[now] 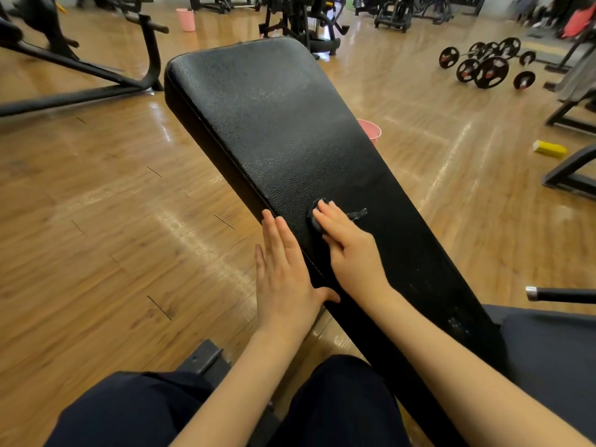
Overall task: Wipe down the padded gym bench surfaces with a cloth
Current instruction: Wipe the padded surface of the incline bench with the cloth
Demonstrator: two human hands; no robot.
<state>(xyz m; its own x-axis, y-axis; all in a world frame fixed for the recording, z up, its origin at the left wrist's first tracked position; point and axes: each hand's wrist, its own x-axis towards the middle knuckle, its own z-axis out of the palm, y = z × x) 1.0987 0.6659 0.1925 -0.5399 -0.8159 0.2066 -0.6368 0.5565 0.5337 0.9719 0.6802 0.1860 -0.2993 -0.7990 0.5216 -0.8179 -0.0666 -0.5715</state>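
Dark cloth [317, 217] bunched mid-pad on black bench [274, 124], pressed flat under R hand [350, 250], fingers straight & together. L hand [283, 272] flat vs pad's left edge, fingers straight, thumb on top.

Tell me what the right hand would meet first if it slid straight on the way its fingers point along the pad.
Nothing but pad, it seems: the right hand presses a dark cloth on the bench pad, fingers pointing up its length. Bare pad runs to the far edge.
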